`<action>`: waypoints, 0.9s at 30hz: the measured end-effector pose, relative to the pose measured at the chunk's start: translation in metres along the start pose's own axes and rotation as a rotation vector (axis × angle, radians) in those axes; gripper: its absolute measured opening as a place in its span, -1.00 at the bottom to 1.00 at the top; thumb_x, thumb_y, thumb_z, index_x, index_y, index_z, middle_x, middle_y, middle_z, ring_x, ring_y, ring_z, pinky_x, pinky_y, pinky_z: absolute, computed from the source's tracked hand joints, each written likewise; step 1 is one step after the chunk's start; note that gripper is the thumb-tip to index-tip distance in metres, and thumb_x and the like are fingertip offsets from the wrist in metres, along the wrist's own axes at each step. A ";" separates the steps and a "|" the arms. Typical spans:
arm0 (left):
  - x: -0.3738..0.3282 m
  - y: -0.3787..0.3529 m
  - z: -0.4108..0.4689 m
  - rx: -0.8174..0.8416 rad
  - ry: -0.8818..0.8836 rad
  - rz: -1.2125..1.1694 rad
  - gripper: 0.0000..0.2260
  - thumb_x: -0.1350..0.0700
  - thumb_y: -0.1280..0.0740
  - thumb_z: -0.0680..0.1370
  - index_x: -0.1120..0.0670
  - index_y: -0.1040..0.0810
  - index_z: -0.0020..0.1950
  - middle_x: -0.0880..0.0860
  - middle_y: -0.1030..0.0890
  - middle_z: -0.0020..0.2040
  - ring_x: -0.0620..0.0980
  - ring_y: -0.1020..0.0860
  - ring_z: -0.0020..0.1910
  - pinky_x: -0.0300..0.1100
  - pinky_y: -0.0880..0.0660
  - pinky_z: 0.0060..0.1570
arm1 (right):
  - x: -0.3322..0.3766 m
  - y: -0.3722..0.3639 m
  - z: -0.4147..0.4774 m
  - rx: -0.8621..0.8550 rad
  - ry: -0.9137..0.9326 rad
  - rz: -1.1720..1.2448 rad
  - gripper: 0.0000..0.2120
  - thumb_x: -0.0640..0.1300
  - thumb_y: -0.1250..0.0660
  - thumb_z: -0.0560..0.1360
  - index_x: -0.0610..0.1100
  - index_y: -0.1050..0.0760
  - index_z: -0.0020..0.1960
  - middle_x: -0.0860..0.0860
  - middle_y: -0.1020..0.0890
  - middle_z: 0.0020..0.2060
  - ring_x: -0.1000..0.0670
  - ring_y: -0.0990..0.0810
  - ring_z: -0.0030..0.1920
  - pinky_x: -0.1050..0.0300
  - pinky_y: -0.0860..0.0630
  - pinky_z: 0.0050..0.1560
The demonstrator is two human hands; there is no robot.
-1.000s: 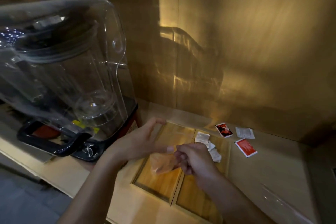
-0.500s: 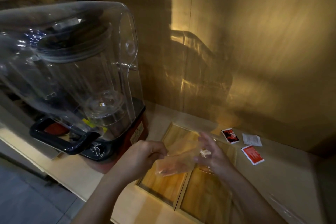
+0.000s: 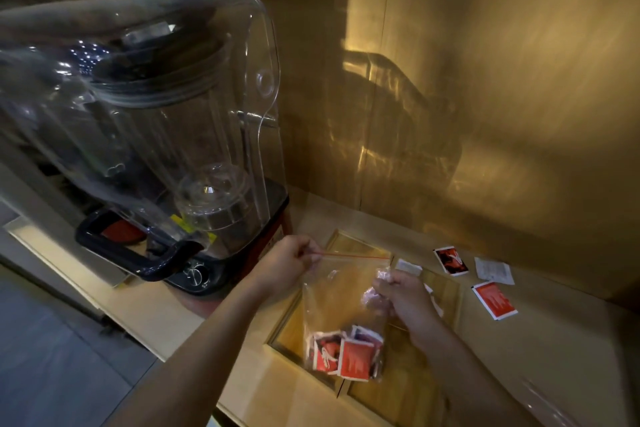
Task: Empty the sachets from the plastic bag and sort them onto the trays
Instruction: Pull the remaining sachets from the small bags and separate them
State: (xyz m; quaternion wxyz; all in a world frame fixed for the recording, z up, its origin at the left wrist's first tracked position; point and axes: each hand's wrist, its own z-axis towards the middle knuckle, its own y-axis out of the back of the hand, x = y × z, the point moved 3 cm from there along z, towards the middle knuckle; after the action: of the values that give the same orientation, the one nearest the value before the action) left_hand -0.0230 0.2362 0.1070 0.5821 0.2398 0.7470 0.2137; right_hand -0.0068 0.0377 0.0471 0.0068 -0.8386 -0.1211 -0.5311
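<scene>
A clear zip plastic bag (image 3: 337,298) with a red seal strip hangs above two wooden trays. My left hand (image 3: 289,262) pinches the left end of its top edge. My right hand (image 3: 403,298) grips the bag's right side, crumpling the plastic. Several red sachets (image 3: 343,352) lie bunched at the bag's bottom. The left tray (image 3: 284,333) and the right tray (image 3: 450,291) sit side by side under the bag. A white sachet (image 3: 408,266) shows on the right tray, behind my right hand.
A large blender (image 3: 166,135) with a clear cover and black handle stands close on the left. Loose on the counter to the right lie a dark red sachet (image 3: 451,260), a white sachet (image 3: 493,270) and a red sachet (image 3: 494,300). A wood wall rises behind.
The bag was bunched between my hands; now it hangs stretched out by its top edge, and the red sachets show at its bottom. My left hand moved up and left.
</scene>
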 end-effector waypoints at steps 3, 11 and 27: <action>0.017 -0.017 0.025 -0.079 0.085 -0.016 -0.91 0.22 -0.25 0.54 0.04 -0.50 -0.07 0.09 -0.59 -0.04 0.04 -0.56 -0.02 -0.02 -0.52 0.03 | -0.018 -0.003 0.015 -0.103 -0.069 -0.060 -0.79 -0.24 -0.27 0.51 -0.17 -0.45 -0.31 -0.13 -0.54 -0.38 -0.06 -0.50 -0.35 0.02 -0.46 -0.22; 0.070 -0.054 0.022 -0.138 0.376 -0.235 -0.57 0.19 -0.37 0.46 0.17 -0.30 0.28 0.26 -0.56 0.14 0.13 -0.57 -0.03 -0.05 -0.54 -0.13 | -0.043 0.000 0.004 0.023 -0.200 -0.187 -0.89 -0.26 -0.21 0.52 -0.13 -0.45 -0.15 -0.11 -0.61 -0.20 -0.07 -0.58 -0.19 0.12 -0.48 -0.21; 0.103 -0.082 -0.021 0.038 0.597 -0.258 -0.81 0.24 -0.25 0.51 0.09 -0.45 -0.30 0.04 -0.50 -0.29 -0.06 -0.48 -0.34 -0.28 -0.47 -0.37 | -0.061 -0.019 -0.033 0.157 -0.383 -0.003 -0.88 -0.31 -0.29 0.48 -0.27 -0.55 -0.22 -0.13 -0.60 -0.51 -0.04 -0.54 -0.52 0.17 -0.45 -0.47</action>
State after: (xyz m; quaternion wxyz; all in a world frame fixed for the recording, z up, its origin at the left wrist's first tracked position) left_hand -0.0737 0.2330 -0.0165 0.3549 0.0807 0.9129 0.1848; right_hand -0.0648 0.0399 0.0042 0.0479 -0.9210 -0.1626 -0.3508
